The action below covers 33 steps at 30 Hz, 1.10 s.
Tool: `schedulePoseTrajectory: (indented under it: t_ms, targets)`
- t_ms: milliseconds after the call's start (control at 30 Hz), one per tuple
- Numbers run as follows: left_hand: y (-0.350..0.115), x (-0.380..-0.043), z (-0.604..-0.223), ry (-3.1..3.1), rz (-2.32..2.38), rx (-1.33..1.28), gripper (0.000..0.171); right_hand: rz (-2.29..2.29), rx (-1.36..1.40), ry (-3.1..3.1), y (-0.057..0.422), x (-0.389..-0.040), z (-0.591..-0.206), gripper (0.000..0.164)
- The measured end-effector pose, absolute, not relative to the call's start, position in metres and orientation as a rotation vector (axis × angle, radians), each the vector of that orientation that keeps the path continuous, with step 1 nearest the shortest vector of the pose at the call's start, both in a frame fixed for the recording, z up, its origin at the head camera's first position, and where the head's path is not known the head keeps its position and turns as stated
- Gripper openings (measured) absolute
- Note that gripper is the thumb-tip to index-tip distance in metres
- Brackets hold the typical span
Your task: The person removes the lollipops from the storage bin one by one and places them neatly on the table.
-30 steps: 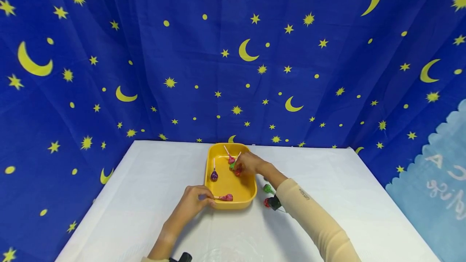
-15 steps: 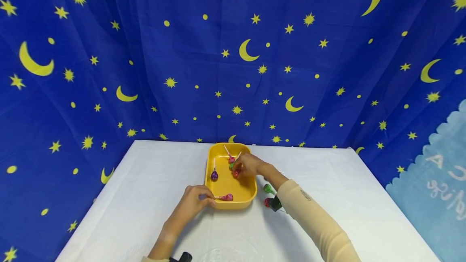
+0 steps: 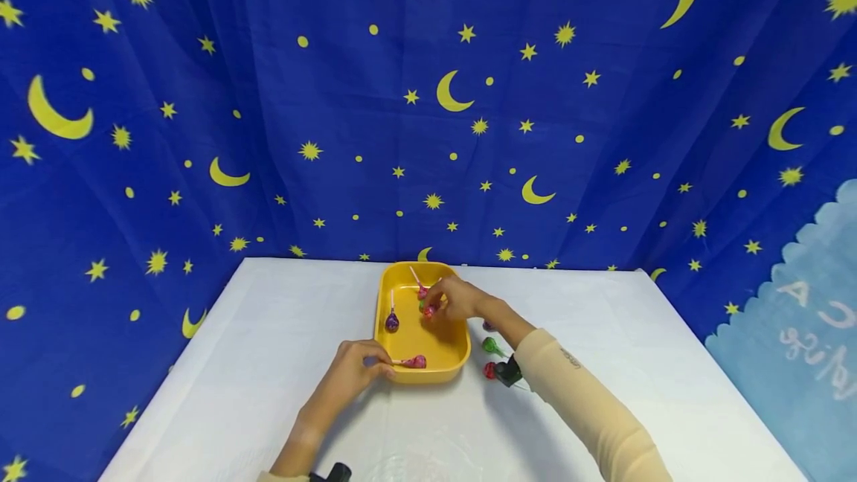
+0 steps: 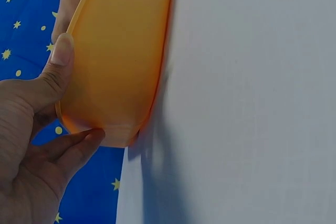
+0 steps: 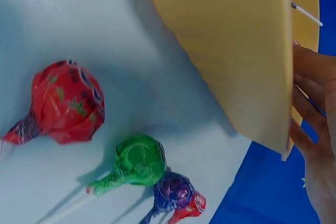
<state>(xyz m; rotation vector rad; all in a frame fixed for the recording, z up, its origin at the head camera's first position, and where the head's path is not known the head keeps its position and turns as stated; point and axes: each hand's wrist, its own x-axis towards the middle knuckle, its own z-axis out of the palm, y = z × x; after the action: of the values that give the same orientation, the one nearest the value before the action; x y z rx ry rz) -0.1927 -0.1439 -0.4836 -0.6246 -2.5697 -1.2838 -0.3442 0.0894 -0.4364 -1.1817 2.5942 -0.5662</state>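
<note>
A yellow plastic tray (image 3: pixel 435 376) stands on the white table. My left hand (image 3: pixel 356 367) grips its near left corner, thumb at the rim and fingers against the wall in the left wrist view. Just inside that corner lies a pink lollipop (image 3: pixel 416 361), its stick beside the left fingers. Over the tray's right side, my right hand (image 3: pixel 458 297) reaches in and pinches a red lollipop (image 3: pixel 429 312). A green lollipop (image 3: pixel 422 305) is partly hidden by those fingers. Behind it lies a pink-red lollipop (image 3: pixel 422 292); a purple lollipop (image 3: pixel 392 322) lies along the left side.
Right of the tray, on the table (image 3: pixel 576 333), lie a red lollipop (image 5: pixel 68 102), a green lollipop (image 5: pixel 140 159), a purple lollipop (image 5: pixel 175 190) and a smaller-looking red one (image 5: pixel 195 208). A blue star-and-moon cloth (image 3: pixel 375 110) hangs behind the table.
My right hand has shifted slightly left inside the tray with the red lollipop. My left hand keeps its grip on the corner. The head view has shifted a little.
</note>
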Motion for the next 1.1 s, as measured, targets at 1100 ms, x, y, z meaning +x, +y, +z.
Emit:
schedulePoseTrajectory:
  t_ms: [1100]
  targets:
    - [-0.144, -0.194, -0.485, -2.583, -1.304, -0.589, 0.008, -0.692, -1.299, 2.63, 0.121, -0.289, -0.414, 0.021]
